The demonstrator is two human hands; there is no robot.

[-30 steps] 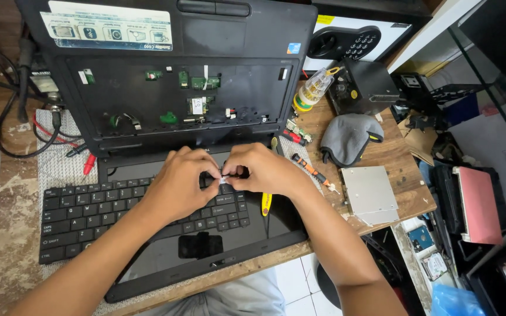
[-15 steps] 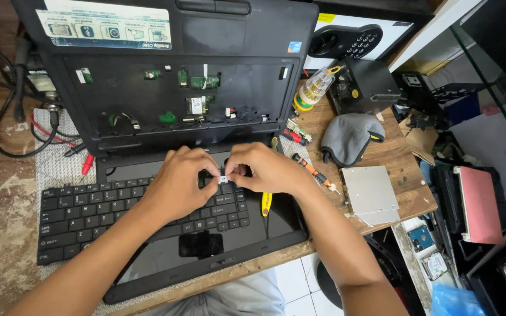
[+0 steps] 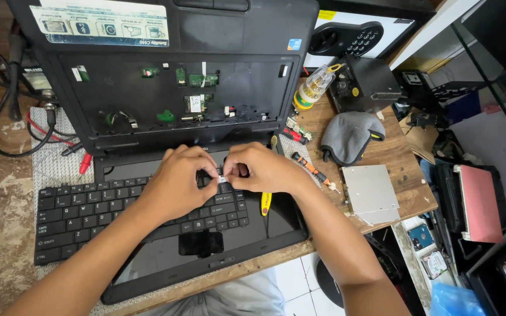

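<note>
Wooden bench [image 3: 393, 158] with opened laptop [image 3: 177, 105]: small white part [image 3: 222, 177] is pinched between fingertips of left hand [image 3: 177, 181] and right hand [image 3: 262, 169], above loose keyboard [image 3: 89, 213].

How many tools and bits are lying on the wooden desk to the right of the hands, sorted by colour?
Yellow-handled tool, by the right hand: 1
Orange-and-black screwdriver: 1
Red-handled tool: 1
Grey cloth pouch: 1
Flat silver metal drive: 1
Clear bottle with yellow cap: 1
Total: 6
</note>
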